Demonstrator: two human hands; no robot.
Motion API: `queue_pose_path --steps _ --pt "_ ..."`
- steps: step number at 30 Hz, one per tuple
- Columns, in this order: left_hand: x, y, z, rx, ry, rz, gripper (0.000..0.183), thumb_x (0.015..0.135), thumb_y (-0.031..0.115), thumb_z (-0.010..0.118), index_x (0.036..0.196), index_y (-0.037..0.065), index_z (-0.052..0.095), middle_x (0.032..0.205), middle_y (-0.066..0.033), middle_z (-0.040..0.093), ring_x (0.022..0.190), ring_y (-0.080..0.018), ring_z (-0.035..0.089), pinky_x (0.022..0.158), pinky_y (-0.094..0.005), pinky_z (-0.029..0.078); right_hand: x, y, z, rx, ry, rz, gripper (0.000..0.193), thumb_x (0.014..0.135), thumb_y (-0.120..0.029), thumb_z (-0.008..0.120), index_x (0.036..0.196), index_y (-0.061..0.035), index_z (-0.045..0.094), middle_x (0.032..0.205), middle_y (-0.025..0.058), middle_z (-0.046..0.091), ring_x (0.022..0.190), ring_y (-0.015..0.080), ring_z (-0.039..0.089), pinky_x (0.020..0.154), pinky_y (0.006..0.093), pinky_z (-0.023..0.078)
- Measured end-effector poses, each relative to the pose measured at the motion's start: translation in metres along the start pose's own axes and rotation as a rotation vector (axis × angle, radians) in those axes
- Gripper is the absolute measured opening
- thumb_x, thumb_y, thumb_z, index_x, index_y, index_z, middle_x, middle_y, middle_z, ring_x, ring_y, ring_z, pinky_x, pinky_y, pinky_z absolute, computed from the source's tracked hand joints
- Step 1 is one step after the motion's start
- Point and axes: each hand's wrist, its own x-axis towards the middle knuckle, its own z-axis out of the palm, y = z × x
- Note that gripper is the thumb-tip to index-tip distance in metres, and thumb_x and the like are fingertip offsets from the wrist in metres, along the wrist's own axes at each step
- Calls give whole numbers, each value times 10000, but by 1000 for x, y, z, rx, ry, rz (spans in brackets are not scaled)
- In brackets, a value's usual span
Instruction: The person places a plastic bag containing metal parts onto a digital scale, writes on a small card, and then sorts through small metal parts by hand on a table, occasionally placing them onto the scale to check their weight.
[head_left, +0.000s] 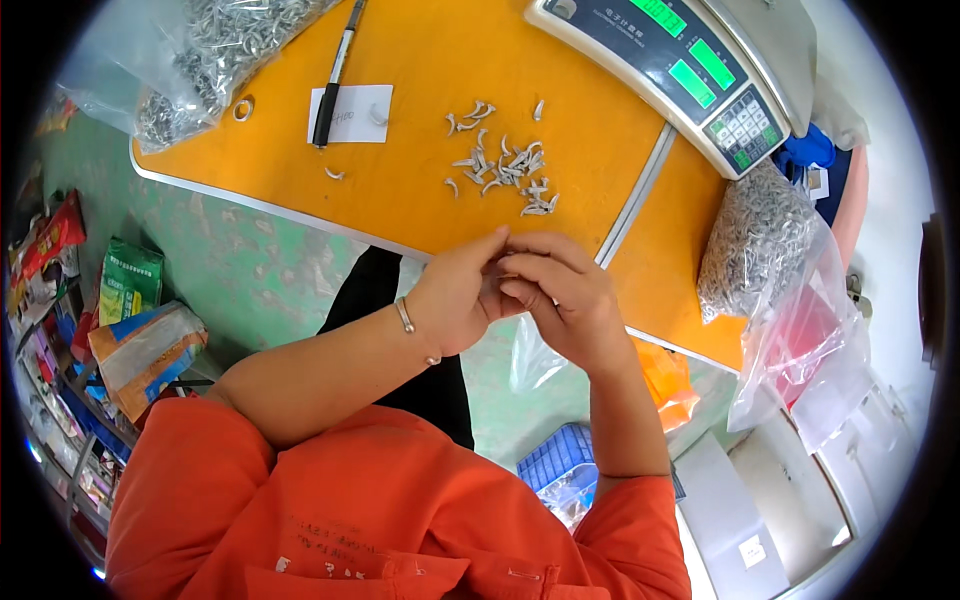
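Left hand [455, 297] and right hand [577, 300] together at table [405, 205] edge.
Each partly curled; held item, if any, cannot be told. Grey curved pieces [512, 174] lie just beyond.

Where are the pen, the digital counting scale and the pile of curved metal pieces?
Pen [340, 72]: head view, mid-barrel.
Digital counting scale [692, 84]: head view, green display.
Curved metal pieces [512, 172]: head view, pile's middle.

Digits glow on the green display [712, 63] of a pale scale [690, 120], far right, its panel bearing printed characters; handwriting [343, 116] marks a white slip [362, 103], far left; dark lettering [335, 540] crosses an orange-red shirt [390, 480], near.
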Motion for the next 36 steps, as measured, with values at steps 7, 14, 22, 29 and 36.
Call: queue_pose_path --steps 7,14,22,29,36 --pt "0 1 3 189 113 -5 257 911 202 397 940 -15 531 882 -103 576 803 -195 575 724 -311 487 21 43 2 -338 339 69 111 678 14 634 780 -1 591 845 122 558 766 272 542 651 319 450" --pt "-5 5 0 232 111 -14 256 910 205 409 917 -19 533 853 -113 576 789 -186 572 698 -286 488 10 57 -1 -391 387 77 137 683 17 633 813 4 591 821 127 559 760 278 541 664 315 450" --pt "-5 5 -1 235 96 -13 267 913 202 403 924 -29 536 860 -118 579 803 -190 577 713 -292 490 -3 49 -19 20 540 447 78 747 19 612 820 13 586 772 82 594 697 125 555 630 218 444" --pt "-4 7 6 213 96 12 282 912 196 402 963 -50 529 893 -138 578 847 -214 584 752 -308 491 -14 25 -13 37 442 213 117 741 47 606 850 8 593 775 58 591 704 107 541 635 218 443" --pt "-4 10 15 184 100 4 295 913 197 386 991 -55 519 927 -133 576 871 -219 583 793 -318 485 -19 17 -12 168 474 301 178 697 79 620 850 -8 596 806 82 592 712 146 552 643 226 446"
